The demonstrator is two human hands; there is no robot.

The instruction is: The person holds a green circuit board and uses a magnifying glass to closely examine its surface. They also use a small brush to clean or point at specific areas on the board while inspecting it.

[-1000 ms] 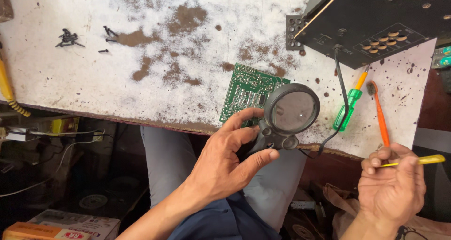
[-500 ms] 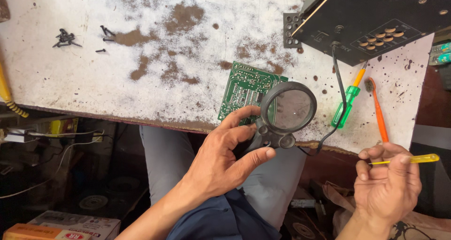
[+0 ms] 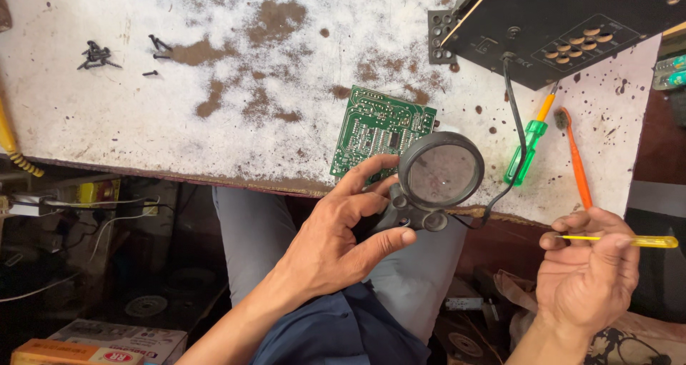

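My left hand [image 3: 343,229] grips a black magnifying glass [image 3: 437,173] by its handle, the round lens held over the near edge of the worn white table [image 3: 214,122]. Just beyond the lens lies a green circuit board [image 3: 379,129], solder side up, at the table's edge. My right hand [image 3: 589,276] is off the table at the lower right, fingers pinched on a thin yellow-handled tool [image 3: 629,241] that points left.
A black device chassis [image 3: 564,26] sits at the far right with a black cable [image 3: 518,143] trailing down. Beside it lie a green screwdriver [image 3: 527,145] and an orange toothbrush [image 3: 575,161]. Several black screws [image 3: 100,54] lie at the far left. Boxes and wires sit under the table.
The magnifying glass in my left hand has stayed over the board's near corner with little shift. My right hand holds the yellow tool in much the same spot.
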